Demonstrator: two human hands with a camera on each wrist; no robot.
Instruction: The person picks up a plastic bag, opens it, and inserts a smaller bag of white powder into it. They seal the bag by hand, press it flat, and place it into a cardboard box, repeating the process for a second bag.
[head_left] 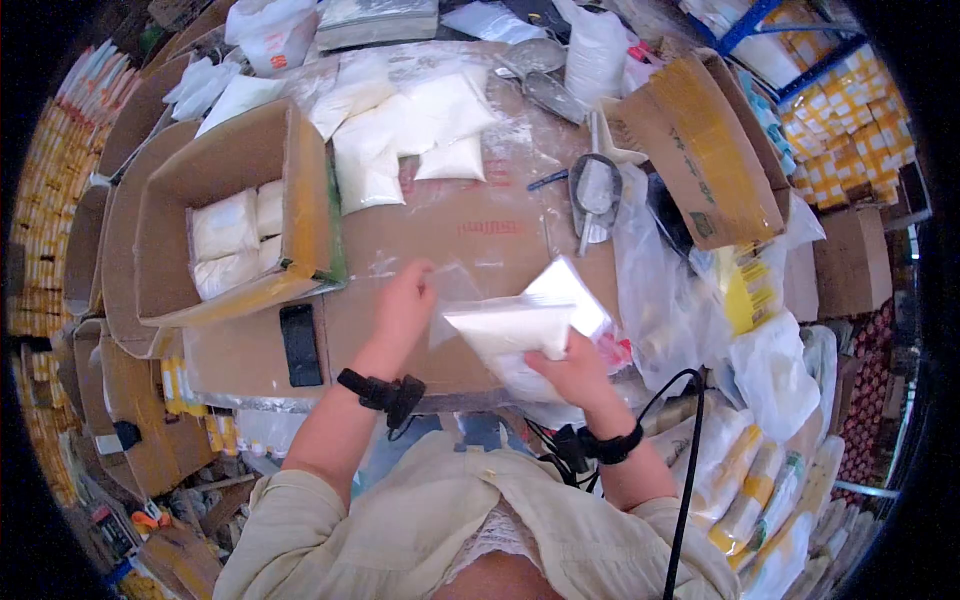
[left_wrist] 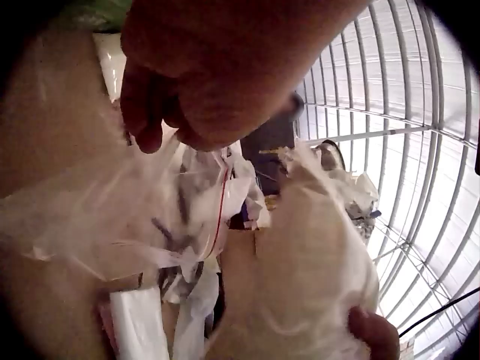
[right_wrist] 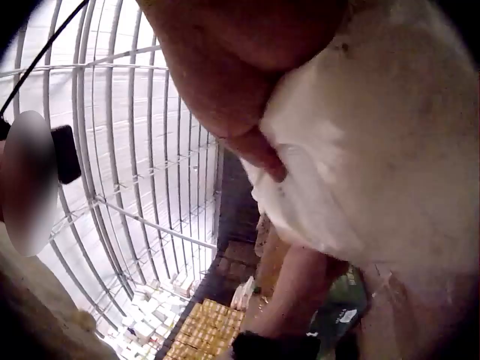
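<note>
My right hand (head_left: 578, 370) grips a plump clear bag of white powder (head_left: 510, 325), thumb across its near face and the other fingers hidden behind it. In the right wrist view this powder bag (right_wrist: 375, 150) fills much of the picture. To its left, my left hand (head_left: 402, 305) has curled fingers and pinches a thin clear plastic bag (left_wrist: 97, 210), which hangs loosely from the fingertips in the left wrist view. Partly behind the held powder bag lies a white stack of flat bags (head_left: 568, 292) on the cardboard-covered table (head_left: 470, 250).
An open carton (head_left: 165, 230) with several filled bags inside stands at the left. Near it lies a black phone (head_left: 300, 345). Filled powder bags (head_left: 430, 115) are heaped at the back. Metal scoops (head_left: 597, 190) and a tilted carton (head_left: 690, 150) sit at the right.
</note>
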